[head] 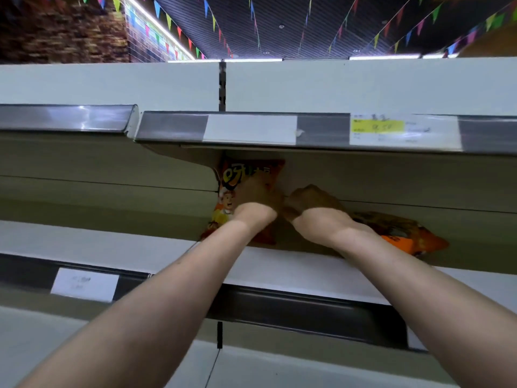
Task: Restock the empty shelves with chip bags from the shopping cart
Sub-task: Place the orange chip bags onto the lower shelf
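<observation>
Bags of this kind are likely handling light, soft and slippery, puffed with air, so taking hold by a sealed edge is looking safer than squeezing the middle. The left grip (257, 196) is lying against the front of the upright orange foil chip bag (240, 175), far back on the white metal shelf (293, 270). I cannot tell whether it is clenching. The right grip (310, 203) is hovering curled just beside it, its hold hidden in shadow. A second orange chip bag (408, 233) is lying flat to the right. No cart is showing.

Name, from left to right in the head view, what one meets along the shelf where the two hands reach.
The upright chip bag, left hand in front of its right part, right hand, chip bag lying flat.
</observation>
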